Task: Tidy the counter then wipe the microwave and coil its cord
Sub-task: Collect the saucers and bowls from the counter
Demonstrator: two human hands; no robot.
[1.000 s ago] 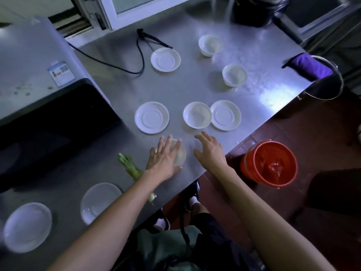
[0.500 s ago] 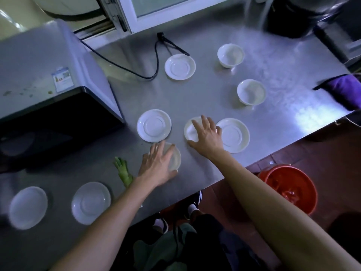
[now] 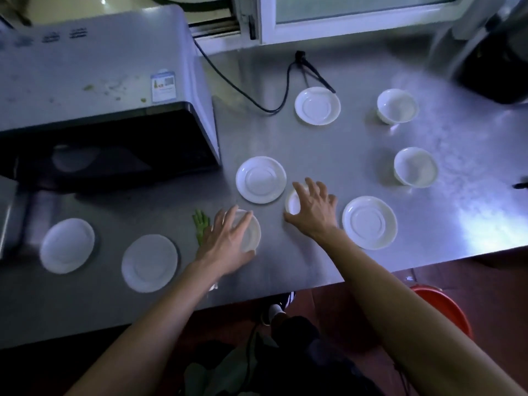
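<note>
Stainless-steel bench [image 3: 314, 144] carries scattered white saucers and bowls. Nearest the edge, the left hand [image 3: 225, 241] lies spread over one small bowl [image 3: 251, 235]; just beyond, the right hand [image 3: 313, 207] curls around a second bowl [image 3: 293, 201]. Farther back-left stands the microwave [image 3: 100, 110], its cord [image 3: 257, 98] trailing loose.

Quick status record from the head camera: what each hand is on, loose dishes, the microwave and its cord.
left hand: fingers spread over a small white bowl near the counter's front edge
right hand: fingers curled round another small bowl
saucers: five lie loose, e.g.
upright bowls: two at right, e.g.
microwave: crumbs on top
cord: uncoiled on the counter
</note>
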